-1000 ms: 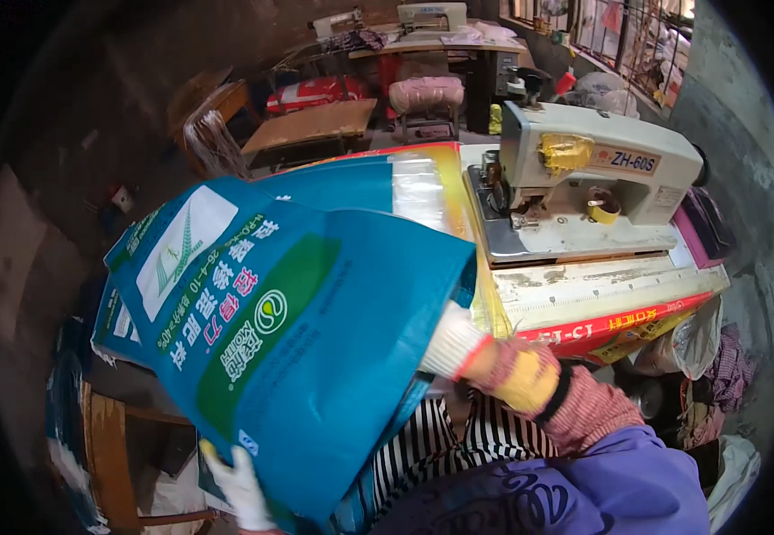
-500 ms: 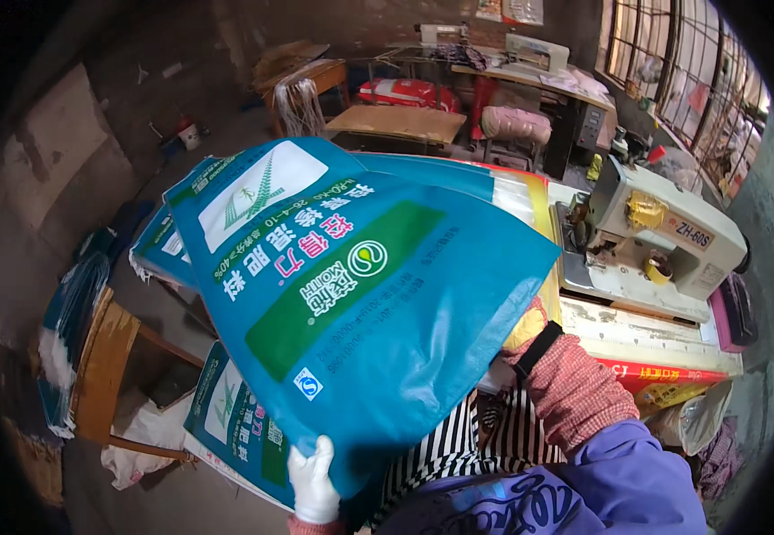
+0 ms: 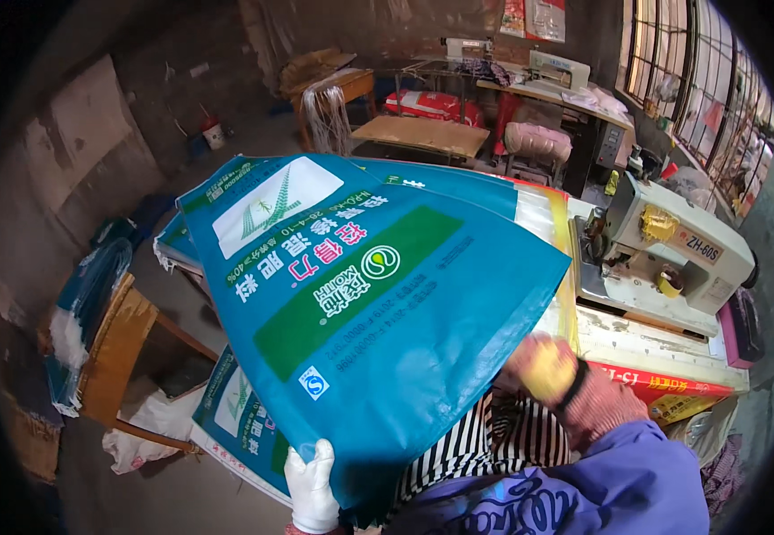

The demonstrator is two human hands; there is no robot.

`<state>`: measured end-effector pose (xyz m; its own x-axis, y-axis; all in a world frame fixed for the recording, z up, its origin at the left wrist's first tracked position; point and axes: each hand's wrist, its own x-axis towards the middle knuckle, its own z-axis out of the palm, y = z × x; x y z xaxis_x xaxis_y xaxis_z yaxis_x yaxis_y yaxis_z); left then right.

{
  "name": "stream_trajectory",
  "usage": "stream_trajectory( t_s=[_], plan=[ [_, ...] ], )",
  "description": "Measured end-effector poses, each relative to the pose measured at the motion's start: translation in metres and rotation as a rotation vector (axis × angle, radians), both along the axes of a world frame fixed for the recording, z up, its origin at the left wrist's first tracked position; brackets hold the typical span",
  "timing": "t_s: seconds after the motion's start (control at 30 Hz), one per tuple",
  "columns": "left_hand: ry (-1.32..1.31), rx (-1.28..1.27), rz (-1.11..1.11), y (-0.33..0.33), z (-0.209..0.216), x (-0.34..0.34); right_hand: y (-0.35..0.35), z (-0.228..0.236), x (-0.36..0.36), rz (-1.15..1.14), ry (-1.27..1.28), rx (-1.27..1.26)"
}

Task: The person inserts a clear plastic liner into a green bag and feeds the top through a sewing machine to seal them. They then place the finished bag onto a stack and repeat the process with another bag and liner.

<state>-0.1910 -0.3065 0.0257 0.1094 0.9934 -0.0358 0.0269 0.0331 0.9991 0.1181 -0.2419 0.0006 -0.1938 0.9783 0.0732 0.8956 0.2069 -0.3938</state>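
Observation:
A large teal woven-plastic sack (image 3: 387,348) with a dark green band and white and pink lettering lies flat in front of me, its near part over my lap. My left hand (image 3: 312,489), in a white glove, is closed on the sack's near left corner, thumb on top. At its right edge is my right hand (image 3: 540,367), in a yellow-and-red glove with a black wrist strap; motion smears the fingers, and whether they grip the edge cannot be told. More teal sacks (image 3: 458,183) lie beneath it. Striped cloth (image 3: 458,428) covers my lap.
To the right, a white sewing machine (image 3: 672,250) stands on the table (image 3: 645,343). A wooden chair (image 3: 119,352) at the left has folded sacks (image 3: 92,294) over it. Another stack of teal sacks (image 3: 235,401) lies low on the left. Behind are a wooden bench (image 3: 422,134) and a second sewing machine (image 3: 561,69).
My right hand has turned and shifted slightly along the sack's right edge. The left hand keeps its hold on the corner. The whole view has shifted a little.

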Motion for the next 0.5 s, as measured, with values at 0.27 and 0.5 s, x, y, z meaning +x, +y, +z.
stream_trajectory(
  t_s=[0.27,0.5],
  plan=[
    [0.150,0.096,-0.033,-0.005,0.003,0.013,-0.008,-0.093,-0.118,0.371,0.692,-0.154],
    [0.264,0.119,-0.020,-0.014,-0.005,0.007,-0.005,-0.109,-0.109,0.399,0.665,-0.052]
  ],
)
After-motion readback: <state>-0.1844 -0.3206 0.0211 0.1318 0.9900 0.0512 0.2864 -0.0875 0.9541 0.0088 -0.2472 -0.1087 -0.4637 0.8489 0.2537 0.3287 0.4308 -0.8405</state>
